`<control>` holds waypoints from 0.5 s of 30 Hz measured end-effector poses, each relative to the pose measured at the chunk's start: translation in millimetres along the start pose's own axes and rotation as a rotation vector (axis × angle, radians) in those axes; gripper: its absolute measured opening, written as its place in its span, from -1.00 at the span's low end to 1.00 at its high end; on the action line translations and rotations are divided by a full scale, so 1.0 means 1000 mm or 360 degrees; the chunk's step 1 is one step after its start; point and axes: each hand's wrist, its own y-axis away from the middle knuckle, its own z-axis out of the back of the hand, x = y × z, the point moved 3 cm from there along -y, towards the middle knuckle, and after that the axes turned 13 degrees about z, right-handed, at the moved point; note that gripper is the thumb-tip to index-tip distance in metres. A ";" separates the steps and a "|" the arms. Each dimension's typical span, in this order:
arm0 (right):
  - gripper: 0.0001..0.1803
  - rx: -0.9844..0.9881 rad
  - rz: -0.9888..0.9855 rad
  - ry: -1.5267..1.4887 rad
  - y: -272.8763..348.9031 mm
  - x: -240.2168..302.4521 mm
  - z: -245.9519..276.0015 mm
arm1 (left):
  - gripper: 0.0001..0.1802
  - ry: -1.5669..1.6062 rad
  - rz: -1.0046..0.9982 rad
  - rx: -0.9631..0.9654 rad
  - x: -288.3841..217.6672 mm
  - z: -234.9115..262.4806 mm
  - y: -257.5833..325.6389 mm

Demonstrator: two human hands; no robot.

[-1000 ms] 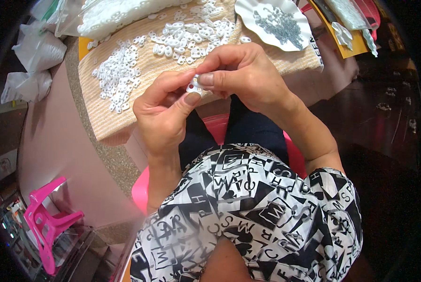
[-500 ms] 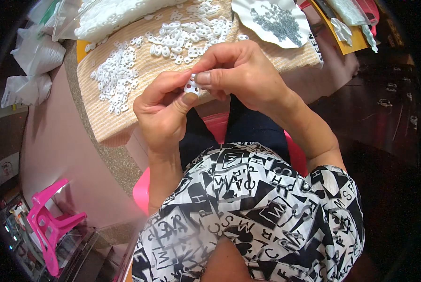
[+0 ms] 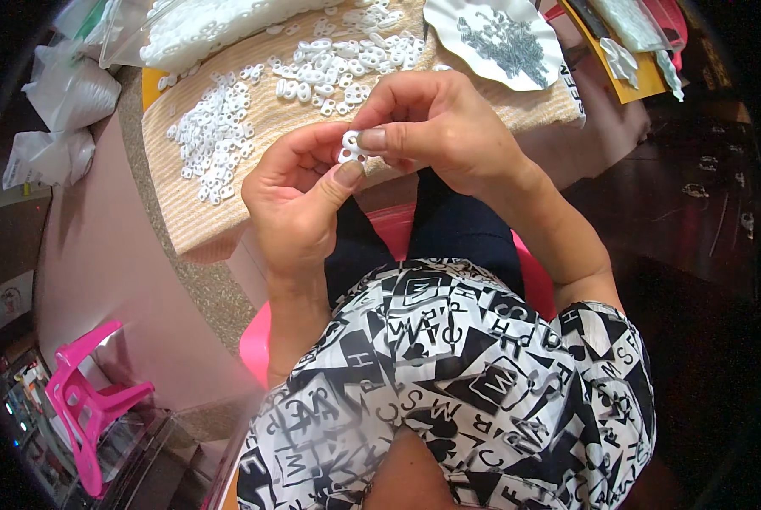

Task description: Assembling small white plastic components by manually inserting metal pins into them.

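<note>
A small white plastic piece with round holes (image 3: 347, 155) is held up in front of my lap, at the near edge of the striped cloth. My left hand (image 3: 294, 197) pinches its lower end between thumb and fingers. From the other side, the thumb and index finger of my right hand (image 3: 450, 127) close on its upper end, covering part of it. Beyond my hands, a heap of similar two-holed white pieces (image 3: 349, 64) is spread on the cloth. Another heap of white pieces (image 3: 213, 140) lies to the left.
The striped cloth (image 3: 181, 223) covers the work surface. A clear container of white pieces (image 3: 198, 38) stands at the back left. Small grey metal parts (image 3: 509, 49) fill a wavy white plate (image 3: 451, 53). A pink stool (image 3: 100, 399) is at lower left; plastic bags (image 3: 74, 93) hang above it.
My left thumb has shifted slightly up and right along the white piece, which has turned a little between my fingers. Both hands keep their grip on it.
</note>
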 end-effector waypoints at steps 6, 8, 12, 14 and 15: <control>-0.92 -0.0129 0.0114 0.0114 -0.001 0.004 -0.006 | -0.69 0.0016 0.0062 -0.0183 0.001 0.000 0.000; -0.92 -0.0134 0.0180 0.0213 0.000 -0.001 -0.006 | -0.71 0.0016 0.0069 -0.0225 0.001 0.000 0.000; -0.91 -0.0238 0.0284 0.0366 0.002 0.003 -0.007 | -0.74 0.0110 0.0095 -0.0236 0.001 0.001 0.000; -0.89 -0.0297 0.0440 0.0469 0.001 0.001 -0.005 | -0.76 0.0137 0.0091 -0.0231 0.001 0.002 0.000; -0.87 -0.0355 0.0597 0.0570 0.001 0.002 -0.003 | -0.76 0.0132 0.0080 -0.0227 0.001 0.003 0.000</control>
